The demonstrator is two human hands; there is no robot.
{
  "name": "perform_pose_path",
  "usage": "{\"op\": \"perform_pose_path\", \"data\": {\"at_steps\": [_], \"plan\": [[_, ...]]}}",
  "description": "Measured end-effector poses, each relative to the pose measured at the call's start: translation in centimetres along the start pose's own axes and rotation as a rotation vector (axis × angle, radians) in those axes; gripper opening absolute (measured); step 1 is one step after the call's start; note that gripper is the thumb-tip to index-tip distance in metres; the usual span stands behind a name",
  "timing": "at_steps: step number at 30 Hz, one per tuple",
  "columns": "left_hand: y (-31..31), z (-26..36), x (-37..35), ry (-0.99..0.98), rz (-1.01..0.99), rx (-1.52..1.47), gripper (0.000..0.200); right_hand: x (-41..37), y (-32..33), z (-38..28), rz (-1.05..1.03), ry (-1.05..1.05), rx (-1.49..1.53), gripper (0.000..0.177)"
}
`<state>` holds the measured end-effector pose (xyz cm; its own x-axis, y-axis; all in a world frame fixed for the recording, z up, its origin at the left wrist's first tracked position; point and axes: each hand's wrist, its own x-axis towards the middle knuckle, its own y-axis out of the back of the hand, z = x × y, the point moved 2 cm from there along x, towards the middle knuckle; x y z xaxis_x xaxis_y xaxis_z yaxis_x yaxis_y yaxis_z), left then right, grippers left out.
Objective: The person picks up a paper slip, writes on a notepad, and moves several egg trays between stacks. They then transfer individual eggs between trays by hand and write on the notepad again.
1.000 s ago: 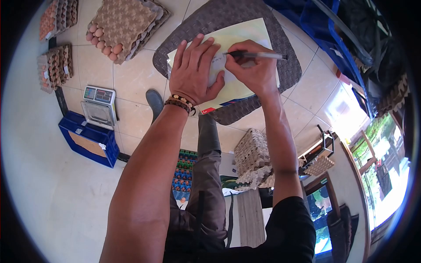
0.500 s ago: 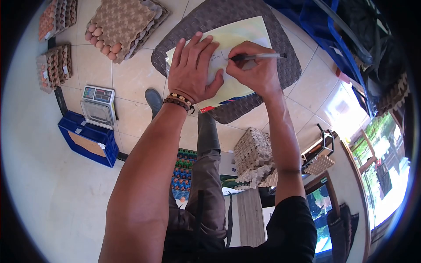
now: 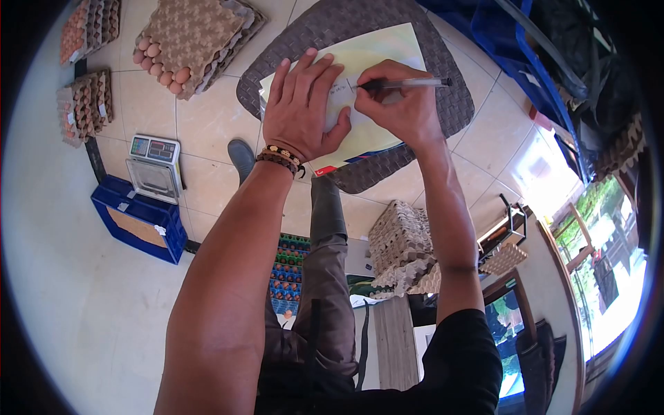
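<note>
My left hand (image 3: 299, 111) lies flat with its fingers stretched out on a pale yellow sheet of paper (image 3: 387, 52), holding it down. Between the thumb and fingers of my right hand (image 3: 404, 107) is a pen (image 3: 415, 82), its dark tip end at the paper. Small handwriting shows on the sheet between the two hands. Under the paper is a dark brown woven-pattern surface, like a stool seat (image 3: 453, 90). A red and blue printed strip shows along the paper's lower edge. Beaded bracelets circle my left wrist.
Egg trays with eggs (image 3: 200, 34) lie on the tiled floor at upper left. A digital scale (image 3: 153, 166) stands by a blue crate (image 3: 138, 221) on the left. Stacked empty egg trays (image 3: 400, 238) are below my right forearm. Blue crates (image 3: 484, 41) fill the upper right.
The pen and my right hand have shifted very slightly, and a little more ink marking appears near the pen tip. My left hand stays flat on the paper.
</note>
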<state>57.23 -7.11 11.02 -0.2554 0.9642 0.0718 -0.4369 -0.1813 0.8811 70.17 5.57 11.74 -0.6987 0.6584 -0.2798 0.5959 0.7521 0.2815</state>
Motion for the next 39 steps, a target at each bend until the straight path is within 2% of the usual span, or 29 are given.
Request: {"op": "perform_pose_path", "data": {"at_steps": [8, 11, 14, 17, 20, 23, 32, 39], "plan": [[0.1, 0.1, 0.0, -0.002, 0.004, -0.010, 0.060, -0.2, 0.3, 0.2, -0.065, -0.021, 0.003, 0.020], [0.0, 0.1, 0.0, -0.005, 0.001, -0.011, 0.060, 0.1, 0.0, 0.6, -0.006, -0.004, 0.025, 0.022], [0.1, -0.1, 0.0, -0.006, 0.002, -0.013, 0.059, 0.0, 0.4, 0.0, -0.070, -0.011, -0.031, 0.021], [0.0, 0.1, 0.0, -0.004, 0.001, -0.009, 0.059, 0.1, 0.5, -0.1, -0.098, 0.032, 0.002, 0.012], [0.0, 0.0, 0.0, -0.001, -0.001, -0.006, 0.059, 0.0, 0.5, -0.3, 0.007, 0.000, 0.153, 0.012], [-0.1, -0.1, 0.0, 0.005, -0.007, -0.001, 0.057, -0.1, 0.6, -0.9, 0.052, 0.078, 0.117, 0.013], [0.0, 0.1, 0.0, 0.008, -0.017, 0.003, 0.057, 0.1, -0.7, 0.6, 0.190, 0.113, 0.074, 0.016], [0.0, 0.0, 0.0, 0.011, -0.022, 0.006, 0.057, 0.0, -0.7, 0.3, 0.172, 0.092, 0.045, 0.014]]}}
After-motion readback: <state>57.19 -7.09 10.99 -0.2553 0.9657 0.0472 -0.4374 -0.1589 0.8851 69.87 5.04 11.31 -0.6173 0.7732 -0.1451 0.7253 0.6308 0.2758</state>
